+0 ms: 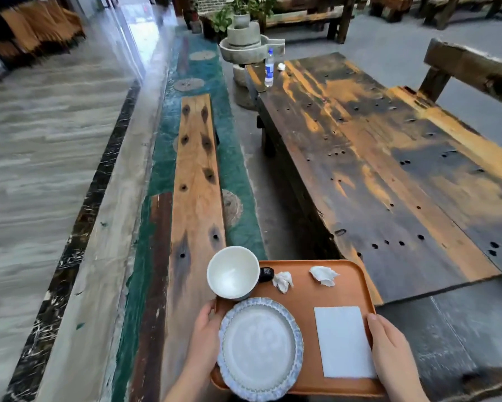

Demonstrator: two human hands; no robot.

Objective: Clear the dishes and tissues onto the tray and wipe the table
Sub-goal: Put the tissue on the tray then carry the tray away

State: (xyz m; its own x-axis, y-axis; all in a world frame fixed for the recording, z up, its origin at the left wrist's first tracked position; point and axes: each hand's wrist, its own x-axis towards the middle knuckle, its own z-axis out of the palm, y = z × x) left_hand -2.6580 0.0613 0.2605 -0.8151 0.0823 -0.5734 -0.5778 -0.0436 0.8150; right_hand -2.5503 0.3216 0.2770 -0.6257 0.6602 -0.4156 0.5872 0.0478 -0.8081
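I hold an orange tray (304, 297) in the air at the bottom of the head view. My left hand (204, 335) grips its left edge and my right hand (389, 349) grips its right edge. On the tray lie a blue-rimmed plate (259, 348), a white bowl (233, 272), two crumpled tissues (283, 281) (323, 274), a flat white cloth (342, 342) and a small black object (266, 274). The dark wooden table (389, 175) stretches away on the right. At its far end stand a water bottle (269, 68) and a crumpled tissue (281, 66).
A long wooden bench (196, 175) runs along the table's left side, with a narrow floor gap between them. Another bench (470, 68) stands on the table's right. A stone mill (245, 44) and potted plants sit beyond the far end.
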